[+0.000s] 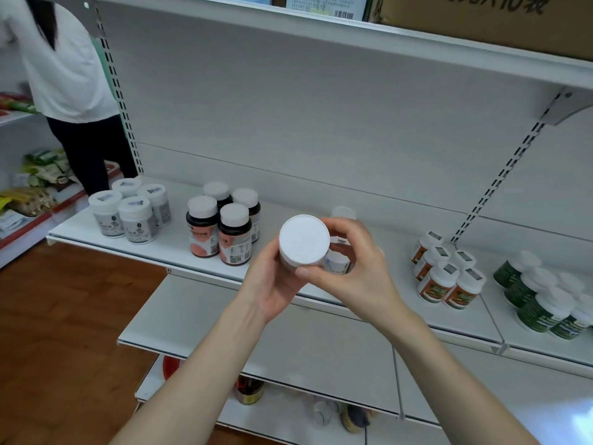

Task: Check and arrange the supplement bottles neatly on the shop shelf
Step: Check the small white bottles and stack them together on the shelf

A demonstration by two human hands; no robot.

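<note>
The shelf [175, 244] has an open lane between the white bottles [126, 213] and the dark bottles [223, 224], and a wider bare stretch left of the orange-labelled bottles [444, 274]; the green-labelled bottles [542, 303] crowd the far right. Behind the capped bottle [304, 240] gripped by the left hand [272, 287] and right hand [359, 271], another bottle [343, 213] blocks the way back. The upper shelf [321, 30] and its bracket [566, 106] limit room overhead.
</note>
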